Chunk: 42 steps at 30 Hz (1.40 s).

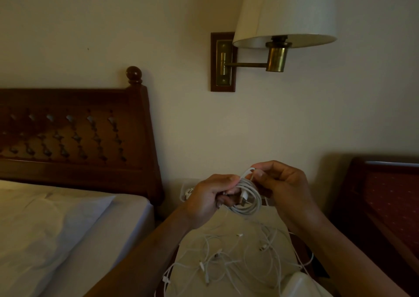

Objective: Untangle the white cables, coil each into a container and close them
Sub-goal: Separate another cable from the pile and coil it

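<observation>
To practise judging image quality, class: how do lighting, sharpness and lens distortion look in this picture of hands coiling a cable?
Head view: dim, warm light; the cream fabric lampshade is palest, the dark carved wooden headboard sinks into shadow and leans from wide-angle distortion; left hand, right hand and their coiled white cable look slightly soft.

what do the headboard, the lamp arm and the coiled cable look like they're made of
The headboard looks like dark varnished wood: glossy, with carved cutouts. The lamp arm seems brass or brass-plated metal, going by its yellow sheen. The coiled cable has a smooth white sheath, probably plastic or rubber.
</observation>
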Each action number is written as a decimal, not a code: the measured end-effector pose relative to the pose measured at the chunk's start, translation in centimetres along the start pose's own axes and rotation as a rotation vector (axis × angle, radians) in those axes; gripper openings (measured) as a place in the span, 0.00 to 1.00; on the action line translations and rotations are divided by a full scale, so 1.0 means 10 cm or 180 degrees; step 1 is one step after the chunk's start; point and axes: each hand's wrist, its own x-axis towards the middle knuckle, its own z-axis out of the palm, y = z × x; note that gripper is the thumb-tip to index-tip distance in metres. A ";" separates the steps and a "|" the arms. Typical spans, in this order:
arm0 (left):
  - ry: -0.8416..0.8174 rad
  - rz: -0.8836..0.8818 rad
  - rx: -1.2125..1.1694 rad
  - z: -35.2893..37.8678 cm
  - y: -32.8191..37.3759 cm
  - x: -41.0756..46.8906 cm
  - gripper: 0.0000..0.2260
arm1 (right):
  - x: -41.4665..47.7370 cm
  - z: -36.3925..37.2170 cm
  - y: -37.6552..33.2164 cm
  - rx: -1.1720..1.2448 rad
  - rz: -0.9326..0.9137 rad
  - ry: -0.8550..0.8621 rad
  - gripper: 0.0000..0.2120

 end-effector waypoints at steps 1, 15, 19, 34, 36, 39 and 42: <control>-0.0002 0.0030 0.0050 0.00 0.01 0.01 0.18 | 0.00 0.00 -0.02 0.0119 0.0177 -0.0109 0.07; 0.0531 0.0163 0.0361 -0.01 -0.08 0.02 0.16 | -0.29 0.00 0.05 -0.1334 -0.1017 -0.1069 0.20; 0.0447 0.0127 0.0384 0.04 -0.07 0.01 0.17 | -0.27 0.05 0.17 -0.1347 -0.1329 -0.0368 0.09; 0.0919 0.0357 0.0745 0.13 -0.06 0.00 0.17 | -0.46 0.09 0.33 -0.2302 -0.3046 0.0768 0.05; 0.0838 0.0341 0.0768 0.08 -0.07 -0.01 0.18 | -0.47 0.08 0.30 -0.1843 -0.2615 0.0892 0.04; 0.0697 0.0253 0.0684 0.04 -0.06 -0.02 0.19 | -0.44 0.10 0.24 -0.1193 -0.2102 0.0926 0.07; 0.0639 0.0235 0.0632 0.06 -0.08 -0.04 0.19 | -0.39 0.11 0.20 -0.1444 -0.2161 0.0902 0.04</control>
